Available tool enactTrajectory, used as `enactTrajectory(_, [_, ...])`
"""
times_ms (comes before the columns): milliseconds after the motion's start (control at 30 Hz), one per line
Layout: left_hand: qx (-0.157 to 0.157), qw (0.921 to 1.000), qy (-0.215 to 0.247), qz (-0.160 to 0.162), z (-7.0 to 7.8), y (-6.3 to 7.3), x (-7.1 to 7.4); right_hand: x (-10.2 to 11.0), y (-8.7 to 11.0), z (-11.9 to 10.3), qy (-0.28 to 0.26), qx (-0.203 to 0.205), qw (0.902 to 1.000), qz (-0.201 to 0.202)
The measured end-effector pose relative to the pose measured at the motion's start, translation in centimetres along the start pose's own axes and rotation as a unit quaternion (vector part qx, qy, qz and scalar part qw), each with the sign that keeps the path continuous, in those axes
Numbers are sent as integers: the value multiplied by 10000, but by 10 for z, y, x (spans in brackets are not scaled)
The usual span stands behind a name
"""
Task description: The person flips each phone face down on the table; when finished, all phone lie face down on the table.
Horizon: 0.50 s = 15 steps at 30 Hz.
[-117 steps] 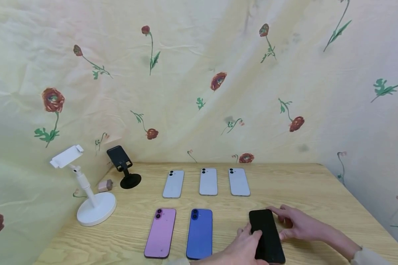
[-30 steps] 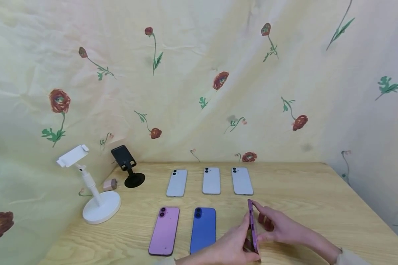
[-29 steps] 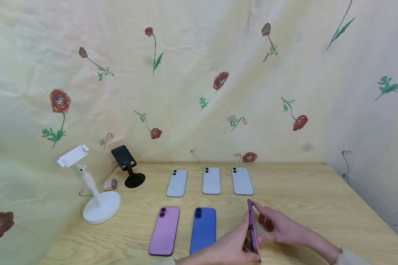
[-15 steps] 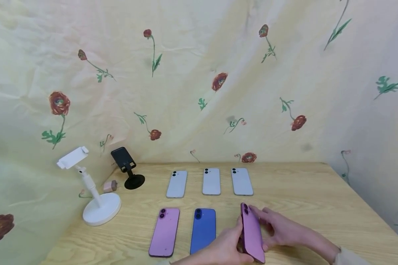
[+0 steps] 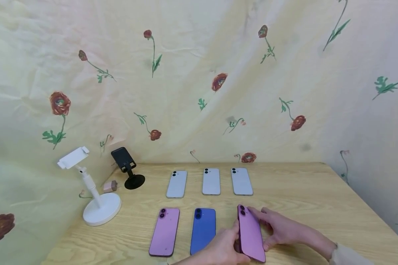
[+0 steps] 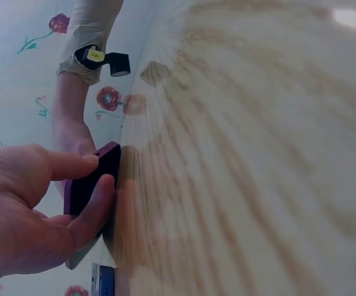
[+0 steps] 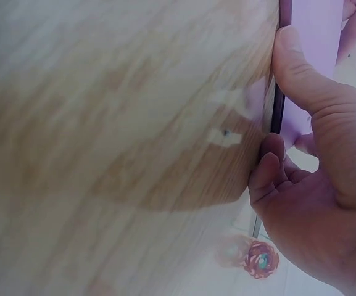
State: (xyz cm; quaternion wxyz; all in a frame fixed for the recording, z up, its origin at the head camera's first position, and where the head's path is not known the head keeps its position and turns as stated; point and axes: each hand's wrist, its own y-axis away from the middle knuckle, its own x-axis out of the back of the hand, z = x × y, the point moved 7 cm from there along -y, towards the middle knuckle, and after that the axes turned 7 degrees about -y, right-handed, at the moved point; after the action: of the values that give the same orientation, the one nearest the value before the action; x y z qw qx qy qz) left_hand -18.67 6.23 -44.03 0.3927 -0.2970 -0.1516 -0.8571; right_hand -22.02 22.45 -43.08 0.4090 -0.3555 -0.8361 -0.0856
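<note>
A pink smartphone [image 5: 252, 235] is held between both hands at the front right of the table, its back with two lenses facing up and its left side tilted up. My left hand [image 5: 219, 248] grips its left and near edges; in the left wrist view the thumb and a finger pinch the dark-fronted phone [image 6: 86, 185]. On the far and right side, my right hand [image 5: 282, 228] holds the other edge. The right wrist view has the thumb on the phone's side [image 7: 278, 108], close to the table. To the left lie a blue phone [image 5: 203, 230] and another pink phone [image 5: 164, 232], backs up.
Three white phones [image 5: 177, 184] lie in a row farther back on the wooden table [image 5: 295, 184]. At the left stand a white phone stand [image 5: 101, 209] and a black one [image 5: 134, 181], with a small pink charger plug [image 5: 110, 186] between them. Flowered cloth [image 5: 185, 92] hangs behind.
The held phone lay screen up at first, then stood on its edge. It has since turned over, leaning left to show its pink back, and both hands have followed it slightly left.
</note>
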Motion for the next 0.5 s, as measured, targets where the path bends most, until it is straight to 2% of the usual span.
enactTrajectory(300, [256, 9994, -108, 206, -1, 2, 0, 0, -3, 0, 30, -63, 9998, -164])
enactTrajectory(500, [568, 9981, -130, 182, -3, 3, -2, 0, -4, 0, -80, -210, 9994, -255])
